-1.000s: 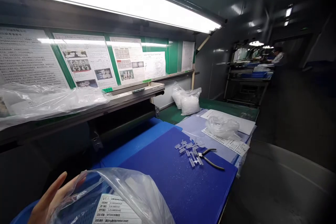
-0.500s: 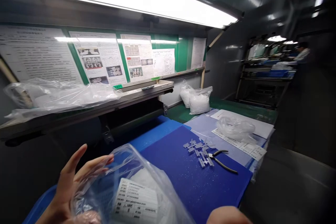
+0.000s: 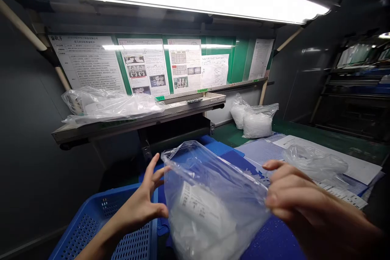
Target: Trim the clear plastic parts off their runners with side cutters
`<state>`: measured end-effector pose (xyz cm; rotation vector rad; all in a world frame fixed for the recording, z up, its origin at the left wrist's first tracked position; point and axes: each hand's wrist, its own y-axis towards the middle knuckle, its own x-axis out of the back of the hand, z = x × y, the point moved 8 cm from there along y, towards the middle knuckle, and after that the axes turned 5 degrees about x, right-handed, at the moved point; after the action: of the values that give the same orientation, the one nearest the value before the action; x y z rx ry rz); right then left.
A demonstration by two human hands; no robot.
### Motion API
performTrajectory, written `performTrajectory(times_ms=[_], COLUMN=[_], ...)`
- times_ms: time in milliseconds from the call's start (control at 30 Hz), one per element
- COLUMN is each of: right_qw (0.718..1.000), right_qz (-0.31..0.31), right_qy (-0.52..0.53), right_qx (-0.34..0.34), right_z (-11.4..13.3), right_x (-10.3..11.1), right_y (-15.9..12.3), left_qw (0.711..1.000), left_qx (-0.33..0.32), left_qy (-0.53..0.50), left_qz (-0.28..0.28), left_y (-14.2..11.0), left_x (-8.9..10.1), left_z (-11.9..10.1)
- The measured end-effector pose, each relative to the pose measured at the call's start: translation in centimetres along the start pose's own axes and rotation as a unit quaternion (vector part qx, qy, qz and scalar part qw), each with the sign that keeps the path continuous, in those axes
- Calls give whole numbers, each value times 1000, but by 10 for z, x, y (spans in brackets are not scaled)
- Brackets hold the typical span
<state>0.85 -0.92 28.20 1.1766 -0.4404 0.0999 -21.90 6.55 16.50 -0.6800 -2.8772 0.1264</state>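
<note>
A clear plastic bag hangs before me, with a printed white label and whitish contents low inside. My right hand pinches its upper right corner between thumb and fingers. At the left edge of the bag is my left hand, open, thumb and fingers spread apart; its fingertips are beside the film, and I cannot tell if they touch it. Beneath the bag lies a dark blue mat, partly covered by the bag and my right hand.
A blue perforated basket stands at lower left. A shelf carries more plastic bags. Two filled bags sit on the green bench at the back. Papers and a crumpled clear bag lie at right. A lamp hangs overhead.
My view has swung left, bringing the basket into sight. The bag has risen into the middle. My right hand has come up and now grips its corner; the pliers are hidden.
</note>
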Motion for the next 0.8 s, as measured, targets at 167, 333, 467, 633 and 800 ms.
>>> performTrajectory(times_ms=[167, 333, 467, 633, 800], right_qw=[998, 993, 992, 992, 954], right_qz=[-28, -65, -75, -75, -112], right_qy=[42, 29, 43, 49, 45], right_qx=[-47, -89, -89, -90, -273], right_z=[-24, -41, -36, -15, -42], right_x=[4, 10, 6, 2, -5], right_y=[2, -6, -5, -5, -72], left_qw=[999, 998, 997, 999, 999], left_qx=[8, 19, 25, 8, 14], left_qy=[13, -2, 18, 14, 17], left_qz=[52, 61, 67, 51, -50], left_y=[21, 36, 45, 49, 51], left_x=[-21, -27, -34, -56, -54], left_z=[12, 22, 28, 21, 35])
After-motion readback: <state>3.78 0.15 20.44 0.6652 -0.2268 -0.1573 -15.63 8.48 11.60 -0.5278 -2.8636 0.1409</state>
